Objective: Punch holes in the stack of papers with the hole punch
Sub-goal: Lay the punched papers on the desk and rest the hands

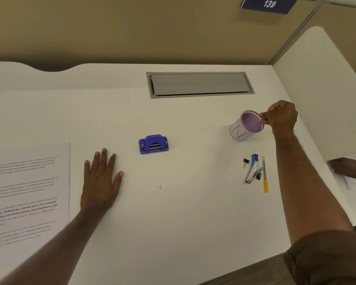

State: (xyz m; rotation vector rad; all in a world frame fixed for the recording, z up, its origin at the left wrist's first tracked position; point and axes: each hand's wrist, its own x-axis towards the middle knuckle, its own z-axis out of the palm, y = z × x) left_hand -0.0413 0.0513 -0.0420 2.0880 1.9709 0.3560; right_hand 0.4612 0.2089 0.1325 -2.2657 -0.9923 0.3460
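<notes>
A blue hole punch (153, 144) stands alone in the middle of the white desk (173, 212). The stack of printed papers (27, 192) lies flat at the left edge. My left hand (100, 182) rests palm down on the desk between the papers and the punch, fingers spread, holding nothing. My right hand (282, 118) is at the far right, its fingers pinching the rim of a purple mesh pen cup (245, 126) wrapped in white paper, which is tilted.
Below the cup lie a small stapler (251, 171), black binder clips (245, 162) and a yellow pen (265, 175). A grey cable hatch (199, 84) is set into the desk's far side. A white divider (325, 103) stands on the right, with another person's hand (347, 167) beyond it.
</notes>
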